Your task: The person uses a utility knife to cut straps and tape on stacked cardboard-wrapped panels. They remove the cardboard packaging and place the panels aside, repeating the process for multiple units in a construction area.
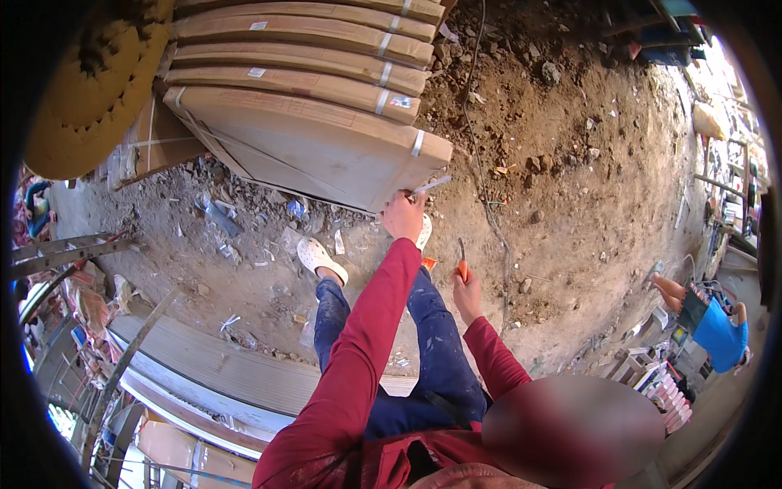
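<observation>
At the near lower corner of the front carton (301, 155), my left hand (402, 217) is closed with its fingers at the edge. A loose end of white packing strap (433, 184) sticks out from those fingers. The carton is large, flat and brown, stands on edge, and has white strap around it. My right hand (467, 298) grips the orange handle of a small knife (463, 265) with a dark, slightly curved blade that points away from me. The knife is apart from the carton, to its right.
Behind the front carton, more flat strapped cartons (301, 53) stand in a row. A dark cable (489, 216) runs over rubble-strewn dirt on the right. Metal bars (69, 253) stand at the left. A person in blue (721, 332) is at the far right.
</observation>
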A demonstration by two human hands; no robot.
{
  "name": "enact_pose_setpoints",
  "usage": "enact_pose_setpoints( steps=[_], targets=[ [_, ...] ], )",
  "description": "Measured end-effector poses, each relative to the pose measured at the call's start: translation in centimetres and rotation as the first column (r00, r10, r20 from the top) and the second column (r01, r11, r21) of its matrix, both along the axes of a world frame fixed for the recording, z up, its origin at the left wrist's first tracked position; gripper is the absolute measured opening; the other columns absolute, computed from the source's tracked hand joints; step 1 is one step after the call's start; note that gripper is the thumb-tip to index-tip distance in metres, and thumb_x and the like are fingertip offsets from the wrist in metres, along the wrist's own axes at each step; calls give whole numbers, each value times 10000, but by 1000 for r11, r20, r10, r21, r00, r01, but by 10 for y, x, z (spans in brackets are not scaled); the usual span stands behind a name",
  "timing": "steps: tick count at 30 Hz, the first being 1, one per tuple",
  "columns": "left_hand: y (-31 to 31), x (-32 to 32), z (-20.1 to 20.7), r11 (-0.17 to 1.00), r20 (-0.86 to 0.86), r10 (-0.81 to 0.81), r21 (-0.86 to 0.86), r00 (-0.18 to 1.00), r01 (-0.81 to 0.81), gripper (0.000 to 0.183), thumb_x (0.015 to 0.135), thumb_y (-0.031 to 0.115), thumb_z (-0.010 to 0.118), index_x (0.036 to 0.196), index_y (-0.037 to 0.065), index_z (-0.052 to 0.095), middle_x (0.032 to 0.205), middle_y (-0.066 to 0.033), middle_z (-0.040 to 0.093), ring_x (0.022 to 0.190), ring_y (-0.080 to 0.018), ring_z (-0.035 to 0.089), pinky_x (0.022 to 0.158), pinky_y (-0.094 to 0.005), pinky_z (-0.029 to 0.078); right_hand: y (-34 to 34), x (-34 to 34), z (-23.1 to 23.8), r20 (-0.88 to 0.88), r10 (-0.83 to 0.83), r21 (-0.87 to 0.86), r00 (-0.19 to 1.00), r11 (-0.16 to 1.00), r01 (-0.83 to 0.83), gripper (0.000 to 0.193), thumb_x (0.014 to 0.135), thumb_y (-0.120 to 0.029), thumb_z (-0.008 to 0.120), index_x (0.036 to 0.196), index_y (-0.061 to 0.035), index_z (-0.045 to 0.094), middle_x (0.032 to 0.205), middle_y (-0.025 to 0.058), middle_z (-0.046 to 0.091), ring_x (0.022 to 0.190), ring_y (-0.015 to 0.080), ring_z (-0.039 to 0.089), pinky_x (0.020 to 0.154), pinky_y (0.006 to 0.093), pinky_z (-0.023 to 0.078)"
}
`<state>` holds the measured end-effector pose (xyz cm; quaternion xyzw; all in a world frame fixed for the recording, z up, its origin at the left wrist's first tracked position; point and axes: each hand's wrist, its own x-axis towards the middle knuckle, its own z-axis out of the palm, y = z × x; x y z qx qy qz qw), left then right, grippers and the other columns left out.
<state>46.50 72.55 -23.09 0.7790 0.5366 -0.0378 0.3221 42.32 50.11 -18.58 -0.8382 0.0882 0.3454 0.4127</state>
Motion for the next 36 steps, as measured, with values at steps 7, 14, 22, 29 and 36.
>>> enact_pose_setpoints(
  steps=[7, 14, 22, 29, 36],
  targets=[
    [-7, -32, -22, 975, 129, -219, 69, 967, 212, 282, 917, 304, 540, 861, 60, 670, 793, -192, 661, 743, -397, 634, 685, -502, 484, -31, 39, -2, -37, -45, -34, 998, 998, 44, 145, 914, -152, 561, 892, -18, 611, 717, -11, 532, 643, 87, 478, 578, 279, 400],
    [21, -263, -116, 631, -26, 755, -245, 655, -736, 365, 940, 343, 499, 747, 71, 645, 713, -83, 672, 594, -285, 634, 529, -437, 470, -22, 40, 0, -37, 99, -51, 994, 994, -101, 175, 910, -182, 586, 937, -11, 616, 709, 13, 553, 635, 114, 500, 586, 321, 418],
    [80, -250, -19, -133, -323, 924, -774, 204, -620, 454, 961, 483, 419, 1093, 70, 553, 928, -50, 693, 776, -231, 656, 585, -377, 445, -6, 63, 11, 120, 114, -65, 986, 992, -107, 144, 926, -174, 571, 833, -64, 569, 678, -63, 453, 569, 43, 407, 495, 263, 333],
    [200, -165, 23, 649, 229, 720, -554, 654, -520, 492, 909, 361, 618, 1229, -8, 553, 851, -57, 676, 605, -139, 617, 563, -285, 473, 63, 92, 30, 60, -135, 247, 989, 962, 117, 158, 978, -209, 542, 878, -91, 508, 653, -54, 451, 527, 47, 413, 466, 229, 338],
    [371, -113, 79, 824, 657, 431, -7, 618, -566, 488, 899, 215, 642, 1293, -30, 488, 1148, -221, 601, 1076, -309, 577, 927, -395, 449, 192, 146, 98, 46, -362, 367, 931, 873, 321, 159, 978, -225, 566, 1003, -70, 543, 869, 16, 603, 711, 92, 565, 552, 243, 434]
  ],
)
